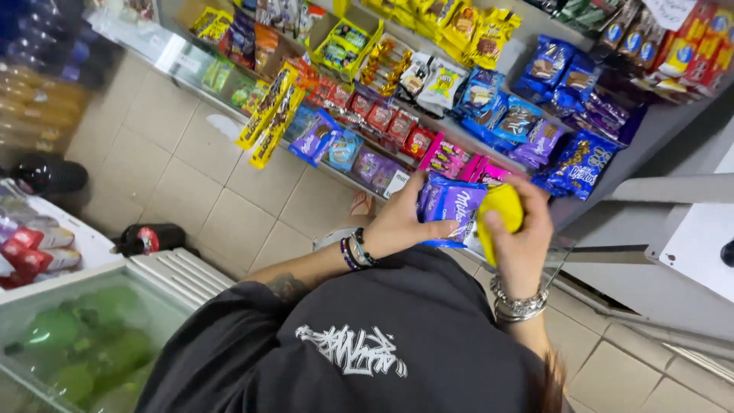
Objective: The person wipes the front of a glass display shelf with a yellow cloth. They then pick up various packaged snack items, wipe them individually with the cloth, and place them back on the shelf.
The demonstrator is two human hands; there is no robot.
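While the head view looked down past a black shirt (397,344), the left hand (401,222) gripped purple snack packs (453,210) at frame centre, fingers clenched round their edge to keep the stack upright. Right hand (520,245) wrapped a yellow cloth (501,210) and pressed it on the packs' right side. Sloped shelf (665,126) of sweets filled upper right; freezer lid (84,344) sat lower left.

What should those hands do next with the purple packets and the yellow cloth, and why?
Probably wipe the top packet: the right hand presses a yellow cloth against the purple packets that the left hand grips in front of the snack shelf.
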